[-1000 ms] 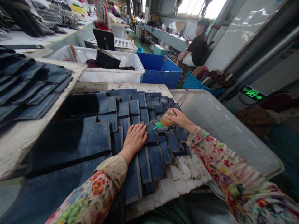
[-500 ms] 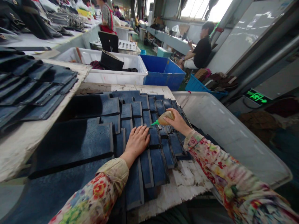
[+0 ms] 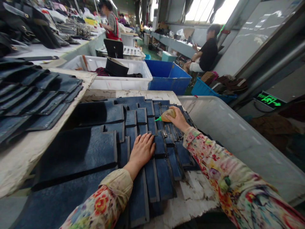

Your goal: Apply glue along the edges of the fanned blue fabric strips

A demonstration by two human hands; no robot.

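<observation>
Overlapping dark blue leather-like pieces (image 3: 78, 152) with grey edges lie in stepped rows on a worn white board (image 3: 190, 190). My left hand (image 3: 142, 149) rests flat on them, fingers stretched out and holding nothing. Wrapped round a squeeze bottle (image 3: 167, 115) of amber liquid is my right hand (image 3: 179, 119). The bottle is tilted sideways, its green nozzle pointing left, close over the edges of the pieces at the upper middle. Whether the tip touches them I cannot tell. Some edges near the bottle look wet and shiny.
At left, a second board (image 3: 30, 146) carries more blue pieces. Behind stand a white bin (image 3: 119, 83) and a blue bin (image 3: 170, 78). A large pale tub (image 3: 238, 143) is at right. Two people sit farther back: one in red (image 3: 113, 27), one in black (image 3: 208, 52).
The bottle in my right hand has moved slightly up and away along the piece edges. My left hand stays flat on the pieces. The camera view has shifted a little.
</observation>
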